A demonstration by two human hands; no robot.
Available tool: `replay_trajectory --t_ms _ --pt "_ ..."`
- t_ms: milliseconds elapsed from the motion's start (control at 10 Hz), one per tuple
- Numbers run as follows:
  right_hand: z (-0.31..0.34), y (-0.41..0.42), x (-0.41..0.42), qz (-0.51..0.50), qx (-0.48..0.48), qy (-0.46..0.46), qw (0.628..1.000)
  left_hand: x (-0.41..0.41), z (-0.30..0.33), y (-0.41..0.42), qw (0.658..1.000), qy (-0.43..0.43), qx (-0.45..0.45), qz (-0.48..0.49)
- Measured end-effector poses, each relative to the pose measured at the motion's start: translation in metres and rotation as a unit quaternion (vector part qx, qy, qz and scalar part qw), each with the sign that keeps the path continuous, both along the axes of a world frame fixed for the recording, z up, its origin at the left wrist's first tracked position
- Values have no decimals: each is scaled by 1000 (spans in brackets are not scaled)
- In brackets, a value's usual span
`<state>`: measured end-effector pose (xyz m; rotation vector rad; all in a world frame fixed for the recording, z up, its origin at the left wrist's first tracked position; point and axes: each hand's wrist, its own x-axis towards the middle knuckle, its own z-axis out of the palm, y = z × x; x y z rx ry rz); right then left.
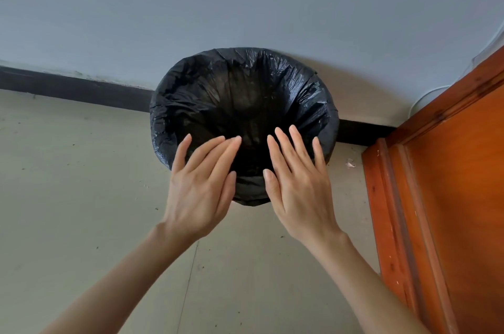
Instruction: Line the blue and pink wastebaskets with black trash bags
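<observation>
A round wastebasket stands on the floor against the wall, fully wrapped in a black trash bag (240, 93) that lines its inside and folds down over the rim. The basket's own colour is hidden by the bag. My left hand (201, 183) and my right hand (297, 183) are both held flat over the near rim, palms down and fingers spread. Neither hand grips anything. I cannot tell whether the fingertips touch the bag.
A grey-blue wall (245, 6) with a black baseboard (81, 88) runs behind the basket. An orange wooden door frame (436, 197) stands close on the right. The beige floor (81, 197) is speckled with dirt, and a small scrap (351, 164) lies near the frame.
</observation>
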<state>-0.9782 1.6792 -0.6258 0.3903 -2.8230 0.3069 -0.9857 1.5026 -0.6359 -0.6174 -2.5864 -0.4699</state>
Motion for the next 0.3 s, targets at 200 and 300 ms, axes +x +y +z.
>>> replay_trajectory --t_ms 200,300 --pt "4 -2 -2 -31 45 -73 996 3 9 6 990 -109 -67 64" --pt "81 -14 8 -40 16 -175 984 19 85 2 972 -208 -91 66"
